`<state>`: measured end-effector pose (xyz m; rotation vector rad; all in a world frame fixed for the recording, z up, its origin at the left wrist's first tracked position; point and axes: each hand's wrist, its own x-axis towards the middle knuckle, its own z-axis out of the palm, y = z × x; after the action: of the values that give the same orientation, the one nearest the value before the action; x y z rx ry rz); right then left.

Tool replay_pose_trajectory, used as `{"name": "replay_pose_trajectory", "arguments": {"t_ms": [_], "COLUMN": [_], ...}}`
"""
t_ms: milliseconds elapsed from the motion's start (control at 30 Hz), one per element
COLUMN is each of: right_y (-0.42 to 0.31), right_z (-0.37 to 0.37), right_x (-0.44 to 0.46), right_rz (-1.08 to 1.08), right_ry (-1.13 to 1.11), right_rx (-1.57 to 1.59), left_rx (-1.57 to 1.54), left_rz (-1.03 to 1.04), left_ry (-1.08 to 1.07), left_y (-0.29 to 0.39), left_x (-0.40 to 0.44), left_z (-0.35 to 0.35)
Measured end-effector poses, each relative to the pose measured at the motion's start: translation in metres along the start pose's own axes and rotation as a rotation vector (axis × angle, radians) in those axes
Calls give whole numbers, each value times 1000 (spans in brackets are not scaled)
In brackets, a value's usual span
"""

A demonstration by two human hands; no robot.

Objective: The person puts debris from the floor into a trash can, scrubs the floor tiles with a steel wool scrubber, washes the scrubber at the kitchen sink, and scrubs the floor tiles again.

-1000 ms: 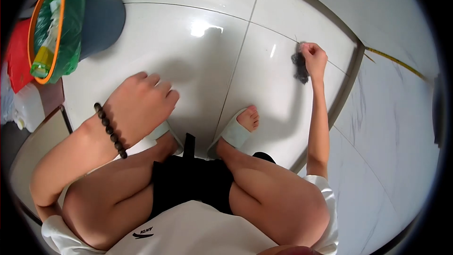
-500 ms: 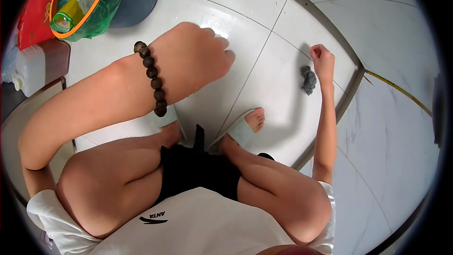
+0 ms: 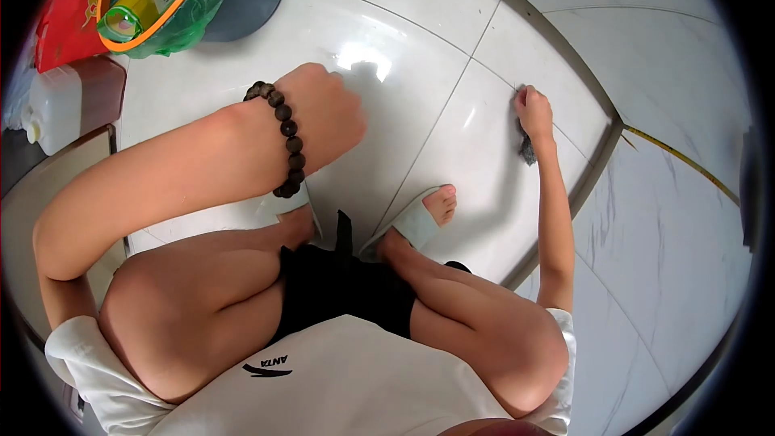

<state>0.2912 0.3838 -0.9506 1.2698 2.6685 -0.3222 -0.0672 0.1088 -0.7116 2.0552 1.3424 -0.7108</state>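
Observation:
A small dark grey fuzzy clump (image 3: 528,151) lies on the white tiled floor (image 3: 420,48), partly hidden behind my right hand (image 3: 534,113). The fingers of that hand are curled together above the clump; what they hold, if anything, is hidden. My left hand (image 3: 323,117) is raised over the floor in front of me, back upward, its fingers turned under and smeared by motion. A dark bead bracelet (image 3: 289,129) circles the left wrist. Nothing shows in the left hand.
At the upper left stands a grey bin (image 3: 250,0) with an orange rim and green liner, holding a green-yellow bottle (image 3: 133,16). Beside it are a red bag (image 3: 73,20) and a plastic jug (image 3: 81,101). A raised ledge (image 3: 585,73) runs along the right.
My left hand has moved right and up, then slightly back left. My right hand lifted off the clump and has come back down over it. The view has shifted toward the left.

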Motion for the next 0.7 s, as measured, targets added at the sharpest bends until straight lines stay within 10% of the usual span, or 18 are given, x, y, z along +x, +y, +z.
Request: {"name": "replay_pose_trajectory", "arguments": {"t_ms": [200, 300, 700], "right_y": [-57, -134, -201], "right_z": [-53, -127, -192], "right_x": [-11, -34, -69], "right_rz": [117, 133, -132], "right_ry": [-313, -634, -813], "right_rx": [833, 1402, 1513], "left_rx": [31, -88, -226], "left_rz": [-35, -2, 220], "left_ry": [151, 751, 1088], "left_y": [-3, -3, 12], "left_x": [-4, 10, 20], "left_z": [-15, -8, -29]}}
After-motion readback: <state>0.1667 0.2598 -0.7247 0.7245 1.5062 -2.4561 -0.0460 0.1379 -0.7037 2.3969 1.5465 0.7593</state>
